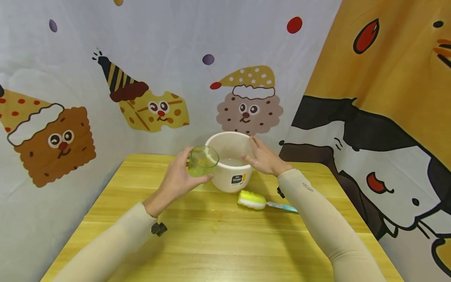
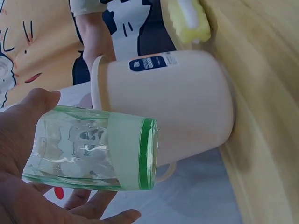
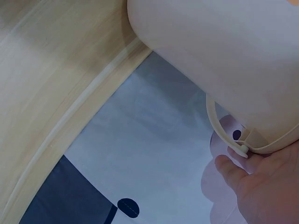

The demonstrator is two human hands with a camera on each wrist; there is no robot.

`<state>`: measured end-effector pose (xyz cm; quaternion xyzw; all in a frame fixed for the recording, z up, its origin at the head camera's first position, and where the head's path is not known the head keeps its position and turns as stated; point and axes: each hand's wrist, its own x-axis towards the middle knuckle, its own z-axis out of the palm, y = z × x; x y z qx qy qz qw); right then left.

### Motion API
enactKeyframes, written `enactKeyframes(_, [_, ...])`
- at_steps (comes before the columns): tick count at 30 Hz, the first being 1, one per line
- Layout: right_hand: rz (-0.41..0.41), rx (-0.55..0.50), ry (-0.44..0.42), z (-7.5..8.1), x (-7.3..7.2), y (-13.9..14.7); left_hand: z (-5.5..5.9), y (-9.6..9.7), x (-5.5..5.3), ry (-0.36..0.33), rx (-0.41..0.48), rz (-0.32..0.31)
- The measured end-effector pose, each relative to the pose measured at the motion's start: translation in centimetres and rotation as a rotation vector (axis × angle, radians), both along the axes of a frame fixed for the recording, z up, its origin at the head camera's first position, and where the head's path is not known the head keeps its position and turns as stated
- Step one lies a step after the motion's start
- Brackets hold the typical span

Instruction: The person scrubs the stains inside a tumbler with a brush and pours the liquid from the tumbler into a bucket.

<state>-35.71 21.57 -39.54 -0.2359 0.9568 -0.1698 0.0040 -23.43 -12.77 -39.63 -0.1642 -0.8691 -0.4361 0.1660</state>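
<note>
My left hand (image 1: 177, 172) grips a clear green drinking glass (image 1: 203, 166), thumb on one side and fingers round the other. The glass is in the air at the front left of a white bucket (image 1: 229, 182), overlapping its rim in the head view. In the left wrist view the glass (image 2: 88, 147) shows a thick green base. At the bucket's right rim rests my right hand (image 1: 266, 156), fingers straight and thumb over the opening. The right wrist view has this hand (image 3: 268, 184) beside the bucket handle's hinge (image 3: 244, 148).
A sponge brush with a yellow and white head (image 1: 251, 199) and a light blue handle (image 1: 282, 206) lies in front of the bucket, its handle running under the right forearm. Behind the wooden table (image 1: 211, 243) hangs a cartoon-printed cloth (image 1: 169, 47).
</note>
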Motion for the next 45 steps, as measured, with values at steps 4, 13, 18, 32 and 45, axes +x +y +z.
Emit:
enactKeyframes(4, [0.004,0.004,0.003,-0.1,0.1,0.0,0.9,-0.2,-0.8,0.022,-0.021,0.010])
enactKeyframes(13, [0.015,0.001,0.006,0.0,-0.1,0.1,3.3,-0.2,-2.4,0.002,-0.083,0.071])
enactKeyframes(18, [0.018,-0.005,0.009,-0.2,-0.1,0.1,4.5,-0.1,-3.1,-0.013,-0.112,0.105])
enactKeyframes(32, [0.010,-0.015,-0.002,0.1,-0.3,0.2,6.6,0.6,-5.6,0.009,-0.203,0.153])
enactKeyframes(45, [0.026,-0.032,0.007,-0.2,-0.2,0.1,7.5,0.9,-7.1,0.060,-0.354,0.178])
